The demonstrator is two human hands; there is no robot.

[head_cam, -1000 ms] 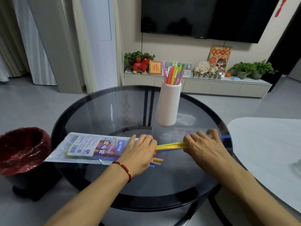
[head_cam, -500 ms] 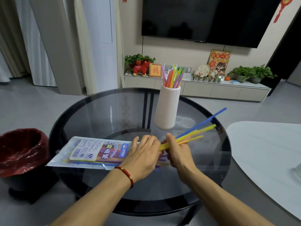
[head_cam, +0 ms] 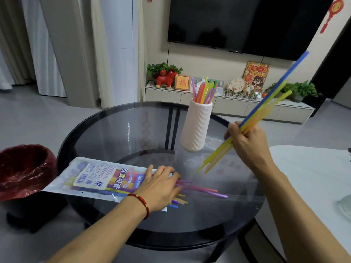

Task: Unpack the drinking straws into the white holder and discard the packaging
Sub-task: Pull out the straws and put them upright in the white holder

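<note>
A white ribbed holder stands at the back of the round glass table, with several coloured straws in it. The plastic straw package lies flat at the front left. My left hand presses flat on its open end, where several loose straws stick out to the right. Right of the holder, my right hand is raised and closed on a bundle of blue and yellow straws, tilted up to the right.
A bin with a red liner stands on the floor to the left of the table. A white table adjoins on the right. A TV cabinet with plants and ornaments runs along the far wall.
My right hand has pulled the blue and yellow straws clear of the package and lifted them up and to the right. My left hand stays on the package.
</note>
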